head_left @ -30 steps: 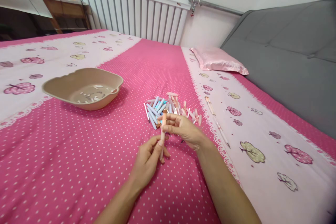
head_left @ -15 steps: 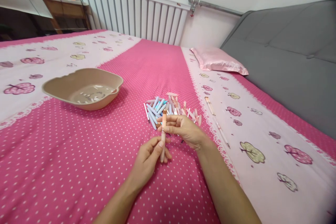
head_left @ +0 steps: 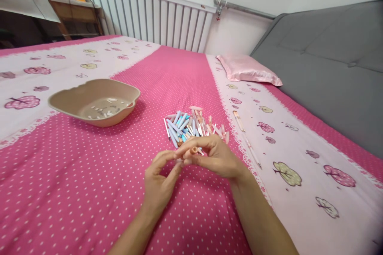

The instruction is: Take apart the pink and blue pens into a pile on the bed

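My right hand [head_left: 214, 157] is closed around a peach pen barrel [head_left: 189, 153], whose brown hollow end points up towards me. My left hand [head_left: 160, 177] pinches at the other end of the same barrel, its fingertips meeting those of the right hand. The lower part of the barrel is mostly hidden by the fingers. Just beyond the hands lies a pile of pen parts [head_left: 179, 123], with blue, lilac, pink and white pieces, partly covered by my right hand.
To the left stands a beige basin [head_left: 68, 107] with several small white pieces inside. Two slim pens [head_left: 238, 121] lie end to end on the right of the bedspread [head_left: 119, 207]. Farther back are a pink pillow [head_left: 248, 69], a grey headboard [head_left: 326, 55] and a white radiator [head_left: 155, 16].
The barrel has tipped from upright, so its brown end now faces me. My right hand has come down and turned around it, and the left fingers have shifted up to the joined fingertips.
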Action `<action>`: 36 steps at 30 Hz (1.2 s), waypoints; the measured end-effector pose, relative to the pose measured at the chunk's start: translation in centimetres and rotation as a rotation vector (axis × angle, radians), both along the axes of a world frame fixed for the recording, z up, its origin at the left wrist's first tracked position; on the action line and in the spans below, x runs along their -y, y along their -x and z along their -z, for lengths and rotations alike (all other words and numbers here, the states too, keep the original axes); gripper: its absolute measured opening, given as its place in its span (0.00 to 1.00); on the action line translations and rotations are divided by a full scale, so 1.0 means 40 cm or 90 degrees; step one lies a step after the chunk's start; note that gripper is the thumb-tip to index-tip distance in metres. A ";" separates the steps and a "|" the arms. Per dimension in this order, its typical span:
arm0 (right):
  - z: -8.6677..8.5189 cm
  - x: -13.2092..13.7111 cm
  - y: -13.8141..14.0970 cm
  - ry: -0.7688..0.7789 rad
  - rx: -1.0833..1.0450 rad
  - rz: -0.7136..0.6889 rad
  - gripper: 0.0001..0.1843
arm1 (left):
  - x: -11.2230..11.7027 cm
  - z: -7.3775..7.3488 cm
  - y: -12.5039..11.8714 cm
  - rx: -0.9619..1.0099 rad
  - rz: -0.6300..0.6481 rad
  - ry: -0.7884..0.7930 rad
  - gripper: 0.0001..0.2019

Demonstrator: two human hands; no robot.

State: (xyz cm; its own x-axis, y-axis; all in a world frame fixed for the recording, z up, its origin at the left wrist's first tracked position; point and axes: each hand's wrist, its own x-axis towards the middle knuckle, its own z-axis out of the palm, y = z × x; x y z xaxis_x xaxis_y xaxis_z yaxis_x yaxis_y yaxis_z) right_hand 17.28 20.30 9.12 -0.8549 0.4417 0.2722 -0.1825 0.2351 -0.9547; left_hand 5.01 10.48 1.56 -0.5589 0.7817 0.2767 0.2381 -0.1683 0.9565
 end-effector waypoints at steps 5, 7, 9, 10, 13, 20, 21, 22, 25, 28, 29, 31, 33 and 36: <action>-0.012 0.014 0.001 -0.064 0.000 0.003 0.11 | 0.001 -0.001 0.002 -0.037 0.064 -0.050 0.09; -0.010 0.017 0.005 -0.078 -0.011 0.046 0.09 | 0.004 -0.005 0.001 -0.066 0.078 -0.063 0.08; -0.006 0.019 0.010 -0.073 -0.011 0.090 0.06 | 0.008 -0.011 -0.001 -0.083 0.065 -0.058 0.06; -0.004 0.020 0.013 -0.064 -0.007 0.103 0.05 | 0.010 -0.014 -0.002 -0.084 0.053 -0.049 0.04; 0.004 0.023 0.022 -0.033 0.010 0.113 0.03 | 0.014 -0.020 -0.004 -0.074 0.011 -0.022 0.03; 0.030 0.032 0.054 0.023 0.053 0.184 0.09 | 0.011 -0.008 -0.002 -0.089 -0.065 0.029 0.10; 0.034 0.033 0.059 0.039 0.059 0.204 0.11 | 0.010 -0.007 -0.002 -0.087 -0.072 0.039 0.10; 0.037 0.034 0.063 0.053 0.061 0.217 0.12 | 0.008 -0.007 -0.001 -0.076 -0.077 0.048 0.10; 0.039 0.031 0.067 0.086 0.056 0.203 0.13 | 0.005 -0.013 0.000 0.021 -0.013 0.081 0.10; 0.031 0.025 0.056 0.129 0.026 0.134 0.13 | 0.005 -0.023 0.001 0.153 0.150 0.107 0.10; 0.027 0.023 0.051 0.151 0.008 0.113 0.13 | 0.006 -0.025 0.001 0.188 0.202 0.111 0.11; 0.020 0.020 0.042 0.195 -0.019 0.078 0.15 | 0.009 -0.029 0.000 0.244 0.283 0.112 0.13; 0.015 0.019 0.037 0.228 -0.016 0.053 0.16 | 0.011 -0.031 -0.001 0.278 0.339 0.114 0.14; 0.014 0.019 0.038 0.228 -0.008 0.060 0.13 | 0.010 -0.031 -0.004 0.287 0.361 0.112 0.12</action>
State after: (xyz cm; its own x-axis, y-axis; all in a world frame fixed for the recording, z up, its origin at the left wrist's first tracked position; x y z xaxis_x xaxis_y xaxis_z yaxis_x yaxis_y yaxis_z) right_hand 15.77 19.56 8.56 -0.8030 0.5880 0.0967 -0.1887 -0.0970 -0.9772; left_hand 5.16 10.06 2.79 -0.0870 0.9954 -0.0404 -0.2618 0.0163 0.9650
